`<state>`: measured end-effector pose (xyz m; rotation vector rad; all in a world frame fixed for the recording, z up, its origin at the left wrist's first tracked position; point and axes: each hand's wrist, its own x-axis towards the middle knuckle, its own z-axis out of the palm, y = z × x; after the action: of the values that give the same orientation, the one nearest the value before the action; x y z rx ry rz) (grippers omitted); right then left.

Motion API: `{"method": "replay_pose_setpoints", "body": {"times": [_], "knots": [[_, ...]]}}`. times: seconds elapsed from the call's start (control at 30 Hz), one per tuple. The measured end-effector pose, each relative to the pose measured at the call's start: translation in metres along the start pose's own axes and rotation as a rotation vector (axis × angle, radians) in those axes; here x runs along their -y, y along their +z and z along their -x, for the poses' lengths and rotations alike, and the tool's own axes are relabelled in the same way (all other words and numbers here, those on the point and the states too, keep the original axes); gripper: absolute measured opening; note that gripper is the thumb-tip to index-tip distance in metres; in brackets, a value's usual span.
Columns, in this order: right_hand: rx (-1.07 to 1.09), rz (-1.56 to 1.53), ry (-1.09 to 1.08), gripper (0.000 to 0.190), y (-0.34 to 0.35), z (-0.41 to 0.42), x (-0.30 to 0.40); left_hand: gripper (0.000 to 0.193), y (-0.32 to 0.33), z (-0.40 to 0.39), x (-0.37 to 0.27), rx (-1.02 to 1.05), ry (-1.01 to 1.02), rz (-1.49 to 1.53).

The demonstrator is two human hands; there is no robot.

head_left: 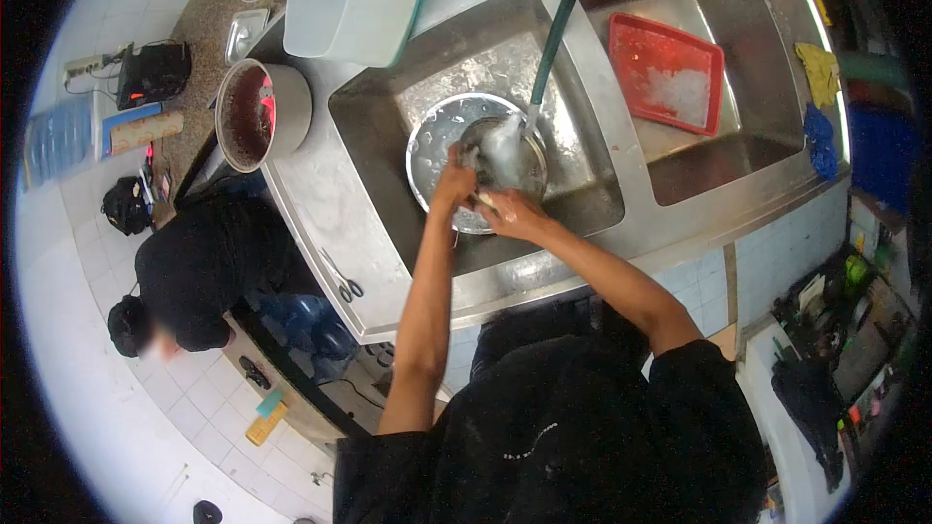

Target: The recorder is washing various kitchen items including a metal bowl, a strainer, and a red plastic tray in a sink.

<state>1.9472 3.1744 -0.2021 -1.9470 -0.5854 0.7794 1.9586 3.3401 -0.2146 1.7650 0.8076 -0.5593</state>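
Note:
A round metal pot [429, 116] of water stands in the left basin of a stainless steel sink. Over its right part lies a smaller round metal vessel [542, 160], tilted, with water running into it from a green hose [559, 36]. My left hand [456, 185] is at the smaller vessel's left edge, fingers curled against it; its exact grip is blurred. My right hand [512, 215] is at the near edge, closed around a small pale item [486, 199] that I cannot identify.
A red plastic tray [717, 87] lies in the right basin. A translucent plastic tub [320, 14] and a round metal pan [291, 113] stand to the left. Black-handled scissors [348, 287] lie on the sink's left ledge. Another person [211, 262] in black bends over at the left.

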Motion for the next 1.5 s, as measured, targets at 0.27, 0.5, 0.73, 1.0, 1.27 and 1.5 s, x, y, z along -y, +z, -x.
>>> {"method": "replay_pose_setpoints", "body": {"times": [0.27, 0.5, 0.73, 1.0, 1.27, 1.5], "knots": [[0.519, 0.151, -0.091, 0.049, -0.018, -0.007, -0.058, 0.072, -0.020, 0.003, -0.039, 0.178, 0.003, 0.044], [0.047, 0.328, 0.020, 0.035, -0.046, -0.052, -0.197, 0.073, 0.041, -0.005, -0.068, 0.298, -0.047, -0.018], [0.412, 1.109, -0.280, 0.078, -0.065, -0.060, -0.028, 0.069, -0.035, 0.001, -0.038, 0.180, -0.368, 0.199], [0.158, 0.625, -0.287, 0.089, -0.045, -0.036, -0.043, 0.068, -0.005, 0.023, -0.076, 0.269, -0.287, 0.058], [0.110, 0.332, -0.404, 0.078, -0.038, -0.045, -0.023, 0.074, 0.002, 0.032, -0.033, 0.206, -0.272, 0.282], [0.017, 0.789, 0.223, 0.084, -0.029, -0.054, -0.086, 0.080, 0.008, 0.032, -0.053, 0.001, -0.046, 0.239]]}}
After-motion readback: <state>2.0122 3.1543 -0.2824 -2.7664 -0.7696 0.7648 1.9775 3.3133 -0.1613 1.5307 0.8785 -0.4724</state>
